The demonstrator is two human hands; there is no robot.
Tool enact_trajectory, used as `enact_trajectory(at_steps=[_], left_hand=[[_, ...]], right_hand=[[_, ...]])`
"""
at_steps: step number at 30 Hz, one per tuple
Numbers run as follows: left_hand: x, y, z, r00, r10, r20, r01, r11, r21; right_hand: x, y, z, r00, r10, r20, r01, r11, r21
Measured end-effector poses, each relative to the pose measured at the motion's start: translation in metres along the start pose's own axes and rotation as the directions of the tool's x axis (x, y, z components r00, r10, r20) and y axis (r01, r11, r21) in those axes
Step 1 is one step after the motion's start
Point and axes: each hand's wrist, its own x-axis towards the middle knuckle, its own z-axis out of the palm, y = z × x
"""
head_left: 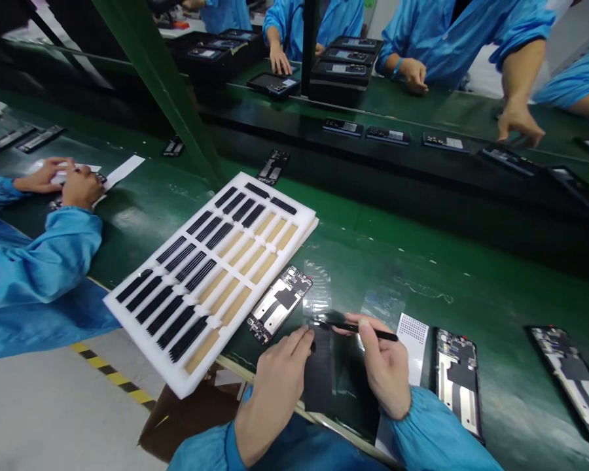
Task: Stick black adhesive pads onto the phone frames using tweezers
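My right hand (385, 366) pinches a pair of black tweezers (368, 328), their tips pointing left over a strip sheet of black stickers on clear backing (319, 373). The fingers of my left hand (282, 376) are pressed together at the left edge of that sheet. A small dark piece shows at its fingertips, too little of it to name. Just beyond my left hand lies an opened phone (281, 304) with its circuit board showing. To the right of my right hand are a white dotted sheet (413, 337) and another opened phone (456, 386).
A white foam tray (307, 216) of black strips, some slots bare, juts over the table edge at left. One more opened phone (569, 383) lies far right. A green post (161, 85) rises behind the tray. Co-workers' hands (81, 186) work at left; others sit across.
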Motion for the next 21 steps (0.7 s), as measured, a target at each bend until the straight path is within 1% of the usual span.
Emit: enact_trajectory(at_steps=[1,2,3,4,5,6,7,8,9,11,13,21], left_hand=[[0.002,0.005,-0.003,0.995,-0.102,-0.009,0.098,0.969,-0.227],[0.004,0.012,-0.007,0.978,-0.207,0.030,0.198,0.872,-0.447],[0.006,0.019,-0.010,0.952,-0.285,0.111,0.290,0.725,-0.625],[0.008,0.025,-0.013,0.930,-0.311,0.195,0.345,0.557,-0.756],[0.011,0.032,-0.015,0.914,-0.317,0.253,0.369,0.394,-0.842],[0.013,0.037,-0.016,0.907,-0.304,0.291,0.371,0.253,-0.893],[0.014,0.042,-0.016,0.907,-0.287,0.308,0.358,0.143,-0.923],[0.016,0.045,-0.017,0.910,-0.273,0.313,0.342,0.063,-0.938],[0.017,0.048,-0.017,0.913,-0.257,0.318,0.331,0.009,-0.944],[0.017,0.051,-0.017,0.917,-0.228,0.328,0.326,-0.049,-0.944],[0.018,0.053,-0.018,0.917,-0.211,0.338,0.332,-0.066,-0.941],[0.017,0.055,-0.013,0.923,-0.185,0.338,0.338,-0.032,-0.941]], right_hand=[[-0.003,-0.004,-0.005,0.999,-0.024,-0.025,0.024,1.000,-0.010],[-0.007,-0.009,-0.010,0.999,-0.040,-0.036,0.040,0.999,-0.019],[-0.010,-0.014,-0.015,0.998,-0.049,-0.034,0.048,0.998,-0.027],[-0.013,-0.018,-0.019,0.998,-0.049,-0.025,0.048,0.998,-0.034],[-0.015,-0.023,-0.022,0.999,-0.045,-0.008,0.044,0.998,-0.040],[-0.017,-0.027,-0.024,0.999,-0.040,0.013,0.040,0.998,-0.042],[-0.018,-0.031,-0.025,0.999,-0.038,0.030,0.039,0.999,-0.036],[-0.019,-0.034,-0.025,0.998,-0.041,0.039,0.042,0.999,-0.026],[-0.019,-0.036,-0.025,0.998,-0.048,0.038,0.049,0.999,-0.015],[-0.019,-0.040,-0.024,0.998,-0.067,0.017,0.067,0.998,-0.014],[-0.019,-0.041,-0.023,0.996,-0.085,-0.017,0.085,0.996,-0.036],[-0.022,-0.037,-0.024,0.994,-0.107,0.000,0.107,0.994,-0.035]])
